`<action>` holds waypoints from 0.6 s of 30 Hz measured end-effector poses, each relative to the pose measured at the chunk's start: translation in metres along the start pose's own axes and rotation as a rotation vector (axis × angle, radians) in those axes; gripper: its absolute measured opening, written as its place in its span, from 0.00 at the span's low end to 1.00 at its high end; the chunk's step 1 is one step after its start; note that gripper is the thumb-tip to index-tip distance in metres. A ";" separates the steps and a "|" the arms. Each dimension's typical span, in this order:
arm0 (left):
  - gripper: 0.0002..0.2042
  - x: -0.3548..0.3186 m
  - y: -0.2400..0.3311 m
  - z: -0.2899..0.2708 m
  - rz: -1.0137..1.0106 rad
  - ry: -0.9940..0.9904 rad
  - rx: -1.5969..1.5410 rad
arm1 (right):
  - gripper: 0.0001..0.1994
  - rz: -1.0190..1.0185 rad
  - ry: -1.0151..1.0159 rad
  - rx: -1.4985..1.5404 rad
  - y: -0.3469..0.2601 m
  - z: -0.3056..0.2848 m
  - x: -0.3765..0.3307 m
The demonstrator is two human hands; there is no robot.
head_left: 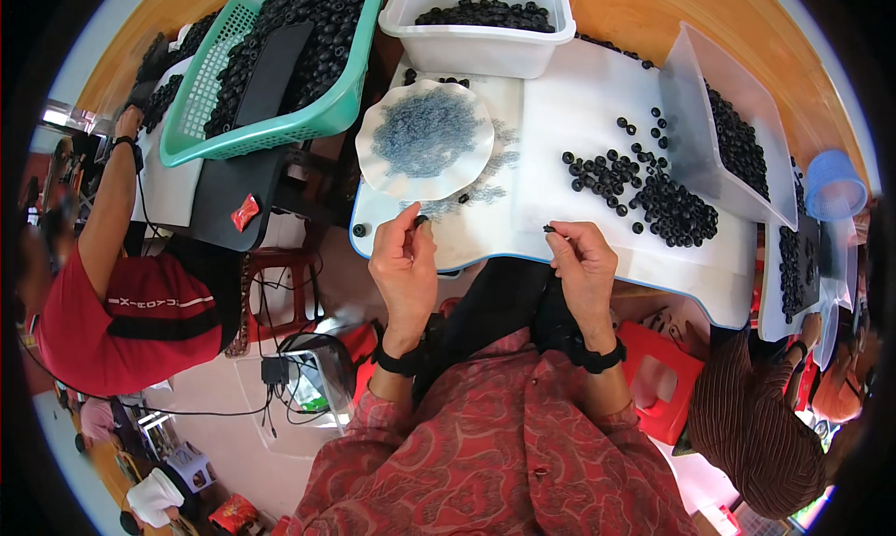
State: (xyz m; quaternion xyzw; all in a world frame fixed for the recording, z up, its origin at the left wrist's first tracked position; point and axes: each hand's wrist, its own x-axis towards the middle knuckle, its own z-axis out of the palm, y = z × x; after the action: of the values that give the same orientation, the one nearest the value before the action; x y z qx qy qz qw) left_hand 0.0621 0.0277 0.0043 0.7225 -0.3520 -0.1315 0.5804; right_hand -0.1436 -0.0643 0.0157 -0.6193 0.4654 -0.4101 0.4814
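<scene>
**Small black rings, one in each hand**

We pinch a small black ring (421,221) in our left hand (403,261) and a second black piece (549,228) between the fingertips of our right hand (583,265), both at the near edge of the white work board (560,116). A loose pile of black rings (667,209) lies toward the board's right side, and a scalloped white dish (425,137) of tiny grey parts sits at its left. We judge much remains: the pile, the white tub (476,46) and the green basket (280,125) hold plenty.
</scene>
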 end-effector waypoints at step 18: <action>0.09 -0.033 0.018 0.007 -0.022 -0.892 -0.203 | 0.05 -0.209 -0.229 -0.166 -0.009 0.041 0.011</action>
State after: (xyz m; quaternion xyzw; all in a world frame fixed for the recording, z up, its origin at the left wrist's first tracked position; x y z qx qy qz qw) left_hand 0.0281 0.0424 0.0116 0.5383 -0.5451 -0.4697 0.4388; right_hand -0.1001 -0.0650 0.0165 -0.7447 0.3728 -0.3449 0.4331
